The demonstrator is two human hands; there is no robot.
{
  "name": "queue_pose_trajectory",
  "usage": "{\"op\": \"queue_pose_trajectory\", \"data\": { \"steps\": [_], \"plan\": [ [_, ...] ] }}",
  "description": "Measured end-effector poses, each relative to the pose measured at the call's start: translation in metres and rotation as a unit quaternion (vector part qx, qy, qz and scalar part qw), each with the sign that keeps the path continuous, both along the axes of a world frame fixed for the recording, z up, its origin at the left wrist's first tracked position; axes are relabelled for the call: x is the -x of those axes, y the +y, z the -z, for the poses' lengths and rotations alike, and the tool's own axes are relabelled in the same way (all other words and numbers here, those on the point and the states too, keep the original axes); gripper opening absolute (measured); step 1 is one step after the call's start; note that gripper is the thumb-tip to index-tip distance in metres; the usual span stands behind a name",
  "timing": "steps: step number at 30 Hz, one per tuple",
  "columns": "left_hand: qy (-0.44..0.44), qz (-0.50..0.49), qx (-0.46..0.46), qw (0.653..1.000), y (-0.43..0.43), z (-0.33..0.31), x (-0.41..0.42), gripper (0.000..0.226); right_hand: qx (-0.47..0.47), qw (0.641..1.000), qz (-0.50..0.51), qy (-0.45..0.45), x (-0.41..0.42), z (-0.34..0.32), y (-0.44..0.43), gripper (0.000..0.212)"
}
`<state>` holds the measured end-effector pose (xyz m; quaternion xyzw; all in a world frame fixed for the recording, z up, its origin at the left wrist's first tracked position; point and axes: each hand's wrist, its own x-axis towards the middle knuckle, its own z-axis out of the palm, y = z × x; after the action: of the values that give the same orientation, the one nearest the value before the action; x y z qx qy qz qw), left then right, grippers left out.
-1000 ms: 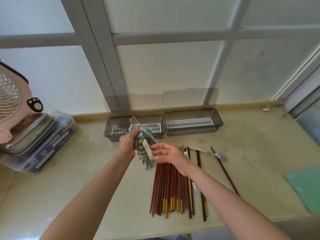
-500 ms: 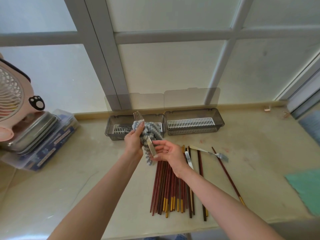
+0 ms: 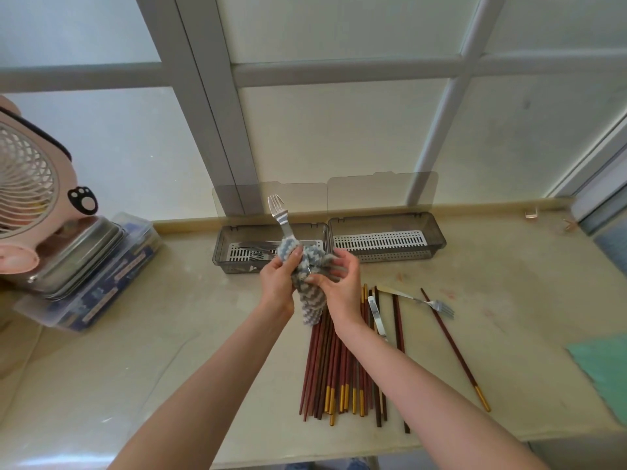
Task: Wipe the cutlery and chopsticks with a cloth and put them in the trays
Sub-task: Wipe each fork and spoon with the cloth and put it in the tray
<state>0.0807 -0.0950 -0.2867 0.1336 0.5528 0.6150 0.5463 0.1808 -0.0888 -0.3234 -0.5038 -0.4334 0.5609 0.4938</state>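
The fork [image 3: 276,206] stands nearly upright above the left tray [image 3: 220,247], tines at the top and tilted a little to the left. Its handle runs down into a blue-and-white striped cloth [image 3: 308,300] bunched round it. The left hand [image 3: 276,283] has its grip closed on the cloth just under the fork's neck, thumb pressed on the fabric. The right hand [image 3: 341,286] has its grip closed on the cloth from the other side, fingers curled into the folds; a sliver of metal shows between the two hands. The cloth's loose end hangs down over the tops of the chopsticks [image 3: 339,364].

These chopsticks, reddish-brown and some with gold ends, lie in a loose bundle on the bench [image 3: 169,351], pointing away from the person. A piece of cutlery [image 3: 377,317] lies among them, only its handle showing. A second fork [image 3: 422,300] lies just to their right, and a single chopstick [image 3: 454,349] lies slantwise, its far end by that fork's tines.

The left tray holds several pieces of cutlery on a white slotted insert. The right tray [image 3: 437,240] touches it side to side and has the same insert. Both lids stand open against the window.

At the far left a pink fan [image 3: 30,184] sits by a metal dish [image 3: 81,256] stacked on a plastic box [image 3: 101,293]. A green cloth [image 3: 604,371] lies at the right edge.
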Motion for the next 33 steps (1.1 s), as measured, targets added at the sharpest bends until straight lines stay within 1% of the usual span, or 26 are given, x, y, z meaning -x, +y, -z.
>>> {"op": "queue_pose_trajectory", "data": {
  "steps": [2,3,6,8,11,13,14,16,17,18,20,23,25,26,27,29,30,31,32,33],
  "plan": [
    [-0.004,0.01,-0.001,1.0,-0.001,0.002,0.002,0.013,0.005,0.999,-0.029,0.015,0.003,0.0,0.004,0.068],
    [0.001,0.02,0.003,1.0,-0.002,0.004,0.003,0.013,0.016,0.999,-0.042,0.019,0.004,-0.001,0.006,0.065],
    [0.036,0.051,0.04,0.997,-0.008,0.014,0.001,0.009,0.061,0.996,-0.06,-0.003,0.006,-0.004,0.013,0.038],
    [0.062,0.058,0.07,0.994,-0.011,0.022,0.003,0.011,0.091,0.992,-0.077,-0.045,0.007,-0.001,0.016,0.028],
    [0.14,0.074,0.117,0.981,-0.01,0.032,0.012,0.009,0.122,0.981,-0.094,-0.115,0.01,0.006,0.015,0.027],
    [0.184,0.075,0.138,0.97,-0.009,0.036,0.018,0.009,0.103,0.976,-0.09,-0.17,0.012,0.009,0.014,0.018],
    [0.203,0.073,0.148,0.965,-0.008,0.037,0.019,0.011,0.081,0.968,-0.088,-0.22,0.013,0.009,0.014,0.012],
    [0.243,0.076,0.159,0.954,-0.008,0.039,0.023,0.014,0.038,0.948,-0.087,-0.304,0.012,0.011,0.013,0.026],
    [0.262,0.078,0.158,0.949,-0.007,0.037,0.024,0.013,0.031,0.944,-0.094,-0.314,0.012,0.012,0.014,0.032],
    [0.282,0.08,0.154,0.944,-0.007,0.035,0.025,0.012,0.033,0.947,-0.108,-0.302,0.012,0.01,0.015,0.036],
    [0.325,0.089,0.133,0.932,-0.006,0.03,0.027,0.013,0.054,0.963,-0.125,-0.235,0.016,0.006,0.022,0.038],
    [0.385,0.132,0.113,0.906,-0.007,0.025,0.027,0.02,0.085,0.978,-0.115,-0.152,0.03,0.001,0.043,0.026],
    [0.416,0.144,0.108,0.892,-0.006,0.028,0.027,0.024,0.126,0.978,-0.113,-0.119,0.039,0.0,0.056,0.027],
    [0.417,0.146,0.108,0.89,-0.005,0.029,0.028,0.025,0.138,0.977,-0.117,-0.114,0.042,0.001,0.062,0.027],
    [0.402,0.145,0.111,0.897,-0.004,0.03,0.031,0.025,0.143,0.976,-0.121,-0.111,0.046,0.002,0.068,0.025],
    [0.343,0.144,0.123,0.92,-0.002,0.031,0.038,0.024,0.134,0.976,-0.123,-0.123,0.053,0.003,0.081,0.022],
    [0.317,0.147,0.132,0.928,-0.002,0.032,0.042,0.023,0.115,0.973,-0.124,-0.157,0.058,0.004,0.088,0.02],
    [0.295,0.15,0.141,0.933,-0.003,0.034,0.045,0.023,0.083,0.963,-0.131,-0.22,0.062,0.006,0.095,0.02],
    [0.274,0.151,0.145,0.939,-0.004,0.033,0.046,0.023,0.042,0.942,-0.149,-0.297,0.066,0.009,0.101,0.02],
    [0.257,0.151,0.147,0.943,-0.006,0.034,0.047,0.024,0.003,0.912,-0.173,-0.373,0.07,0.013,0.107,0.02]
  ]
}}
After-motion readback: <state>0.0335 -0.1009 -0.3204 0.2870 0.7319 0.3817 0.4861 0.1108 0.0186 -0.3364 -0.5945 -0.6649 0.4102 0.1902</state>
